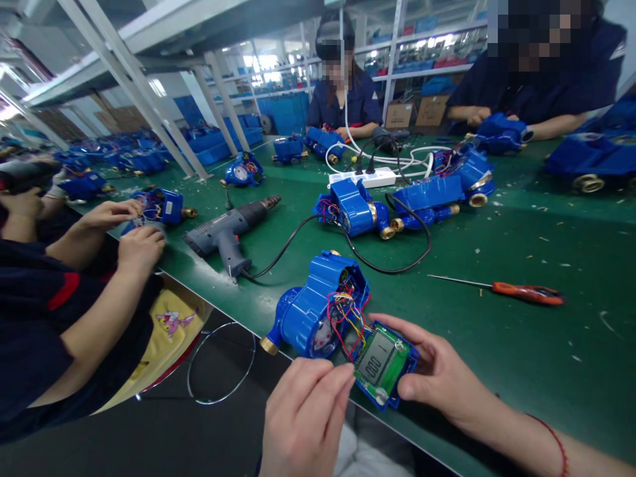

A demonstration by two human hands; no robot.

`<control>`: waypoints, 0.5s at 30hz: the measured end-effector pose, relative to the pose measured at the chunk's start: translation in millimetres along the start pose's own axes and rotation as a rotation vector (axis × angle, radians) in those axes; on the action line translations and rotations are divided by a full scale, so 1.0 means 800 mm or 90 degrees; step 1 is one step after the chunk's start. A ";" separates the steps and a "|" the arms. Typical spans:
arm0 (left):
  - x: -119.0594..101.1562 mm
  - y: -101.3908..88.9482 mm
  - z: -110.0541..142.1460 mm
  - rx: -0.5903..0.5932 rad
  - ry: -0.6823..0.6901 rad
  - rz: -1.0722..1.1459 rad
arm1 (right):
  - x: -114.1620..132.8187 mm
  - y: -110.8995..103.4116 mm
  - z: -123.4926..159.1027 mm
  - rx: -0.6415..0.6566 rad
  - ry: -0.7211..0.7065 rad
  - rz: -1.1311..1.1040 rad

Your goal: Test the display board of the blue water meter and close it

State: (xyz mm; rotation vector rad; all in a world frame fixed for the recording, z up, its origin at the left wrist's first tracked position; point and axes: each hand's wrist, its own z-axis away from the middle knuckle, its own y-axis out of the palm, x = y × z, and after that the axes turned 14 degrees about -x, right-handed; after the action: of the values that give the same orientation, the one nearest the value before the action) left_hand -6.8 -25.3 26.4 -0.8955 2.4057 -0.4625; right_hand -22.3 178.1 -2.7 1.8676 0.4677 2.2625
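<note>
Your right hand (434, 371) grips the board (388, 368) between thumb and fingers. Your left hand (308, 411) bunches its fingertips at the board's opposite edge; whether they pinch anything, I cannot tell. Wires (350, 306) join the board to the meter (314, 298) near the edge of the table (507, 358). Beyond lies a heat gun (231, 228).

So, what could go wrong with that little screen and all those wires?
The thin wires run from the LCD circuit board in the right hand to the blue water meter, so a tug might pull one loose. The meter sits at the edge of the green table, so a bump could knock it off. The board's face is uncovered, so a poke might damage it.
</note>
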 end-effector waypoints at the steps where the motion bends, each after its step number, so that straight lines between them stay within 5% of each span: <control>1: 0.000 0.002 -0.004 0.018 0.018 -0.019 | 0.003 -0.001 -0.001 -0.022 -0.029 0.047; 5: -0.003 0.012 -0.022 0.121 0.086 -0.091 | 0.011 0.000 -0.007 -0.071 -0.088 0.161; 12: -0.019 0.015 -0.067 0.476 0.177 -0.218 | 0.017 0.009 -0.013 -0.065 -0.091 0.184; 15: -0.019 0.019 -0.087 0.540 0.224 -0.215 | 0.016 0.012 -0.016 -0.066 -0.081 0.158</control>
State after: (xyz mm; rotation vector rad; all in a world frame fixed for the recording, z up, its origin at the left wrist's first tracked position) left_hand -45.2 4.9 80.2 -0.8451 1.9869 -1.7208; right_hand -36.6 171.9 10.0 2.1000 0.1007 2.2451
